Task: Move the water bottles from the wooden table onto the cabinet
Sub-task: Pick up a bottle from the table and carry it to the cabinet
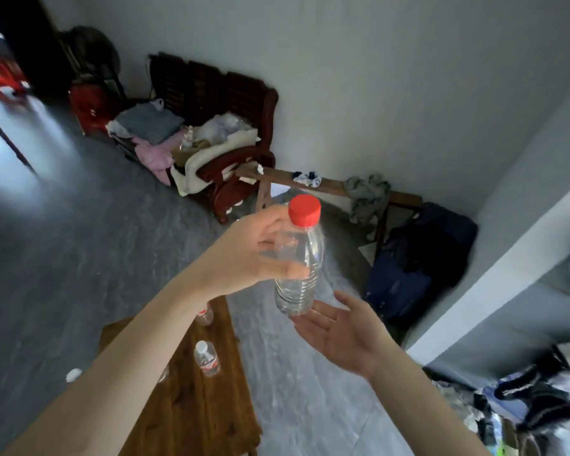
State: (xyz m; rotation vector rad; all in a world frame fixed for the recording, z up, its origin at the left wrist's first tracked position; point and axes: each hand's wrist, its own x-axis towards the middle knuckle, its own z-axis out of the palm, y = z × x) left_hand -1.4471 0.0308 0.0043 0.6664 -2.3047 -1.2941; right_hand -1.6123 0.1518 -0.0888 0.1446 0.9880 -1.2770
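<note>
My left hand (260,251) grips a clear water bottle with a red cap (299,258) around its upper body and holds it upright in the air. Just under the bottle's base my right hand (343,330) lies palm up, fingers spread, touching or nearly touching it. Below, on the wooden table (198,406), stands a small bottle with a white cap (206,358). Another small bottle (204,313) shows partly behind my left forearm. The cabinet cannot be made out for certain.
A dark red wooden armchair (244,166) piled with clothes stands against the far wall. A low wooden bench (329,185) and a dark blue suitcase (418,261) sit to the right. A white ledge (507,284) and cluttered bags (540,399) fill the right side.
</note>
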